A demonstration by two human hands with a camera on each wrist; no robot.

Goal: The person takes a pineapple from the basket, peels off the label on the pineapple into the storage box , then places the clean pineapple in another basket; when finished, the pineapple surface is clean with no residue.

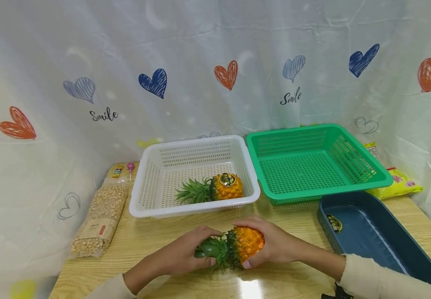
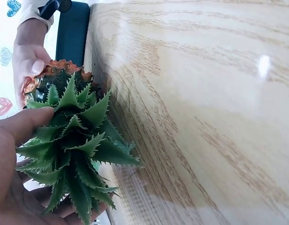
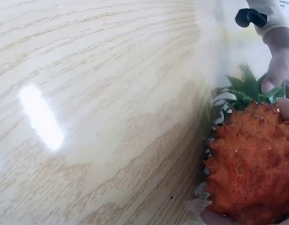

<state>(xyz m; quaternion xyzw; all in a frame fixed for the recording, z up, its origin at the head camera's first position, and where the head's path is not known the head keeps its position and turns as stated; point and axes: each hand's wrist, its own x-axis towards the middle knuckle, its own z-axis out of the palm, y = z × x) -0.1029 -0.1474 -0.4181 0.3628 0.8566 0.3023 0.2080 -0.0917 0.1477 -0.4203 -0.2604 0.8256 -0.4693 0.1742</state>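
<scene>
A pineapple (image 1: 248, 245) with an orange body lies on its side at the front of the table, its green leaves (image 2: 74, 150) pointing left. My right hand (image 1: 271, 243) grips the body, thumb at the near side and fingers over the far side. The left hand (image 1: 190, 251) holds the leafy crown between thumb and fingers. In the right wrist view the spiky orange skin (image 3: 252, 159) fills the lower right. Behind both hands, a second pineapple (image 1: 228, 187) with a dark round label lies inside the white basket (image 1: 196, 207), its leaves also to the left.
A green basket (image 1: 327, 193) stands at the back right, with a dark blue tray (image 1: 372, 232) in front of it. Yellow snack bags (image 1: 398, 182) lie at the far right. On the left are a bag of grains (image 1: 101, 216), a pink lollipop (image 1: 130, 167) and a small yellow packet (image 1: 117, 171).
</scene>
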